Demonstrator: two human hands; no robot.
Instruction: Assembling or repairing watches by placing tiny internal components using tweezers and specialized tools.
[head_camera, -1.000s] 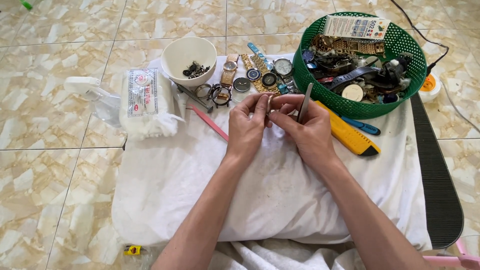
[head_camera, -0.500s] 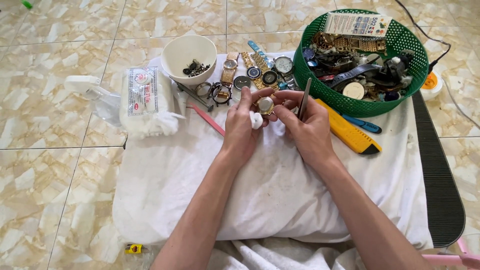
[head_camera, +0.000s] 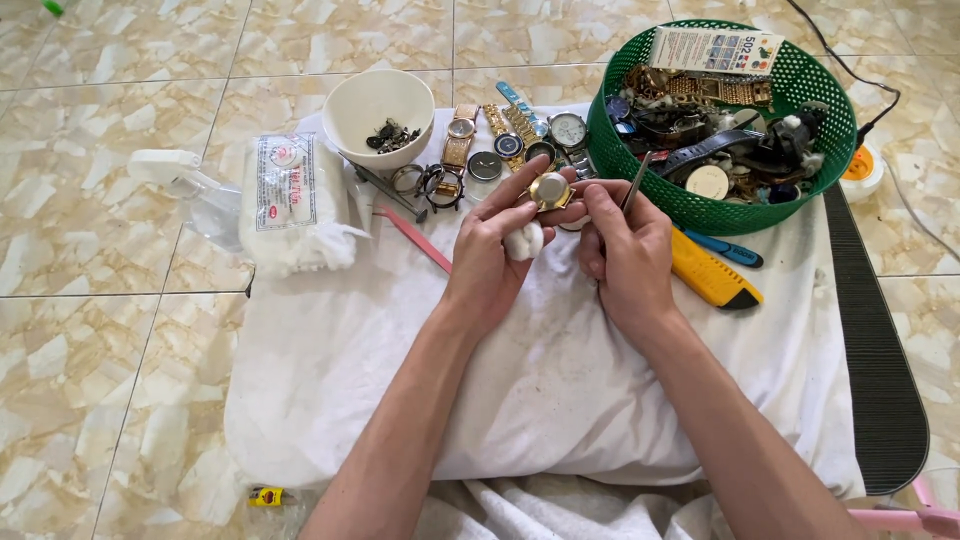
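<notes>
A person sits over a white cushion (head_camera: 540, 400) laid on a beige marbled tile floor (head_camera: 110, 330), seen from above. At the cushion's left edge lies a soft rectangular clear plastic packet of white cotton (head_camera: 292, 200), bearing a white label with red print. At the top right, a flat rectangular card (head_camera: 715, 48), white with small coloured squares, rests on the rim of a round green plastic basket (head_camera: 610, 170) filled with watch straps and parts. A white bowl (head_camera: 378, 105) of small dark pieces stands at the top centre, with a row of watches (head_camera: 520, 135) beside it. A yellow utility knife (head_camera: 708, 280) and a blue-handled tool (head_camera: 728, 250) lie just below the basket; a pink stick (head_camera: 420, 240) lies left of the hands.

The left hand (head_camera: 490, 260) and right hand (head_camera: 625, 250) meet over the cushion's upper middle, near the basket. Between their fingertips sits a small round gold-coloured watch case (head_camera: 549, 190), its pale face tilted upward, without a strap. The left hand's grip is narrow, pinching the case while a white cotton ball (head_camera: 524, 240) is tucked against its palm. The right hand's grip closes on slim metal tweezers (head_camera: 634, 185), which point up toward the basket, and its fingertips touch the case.
</notes>
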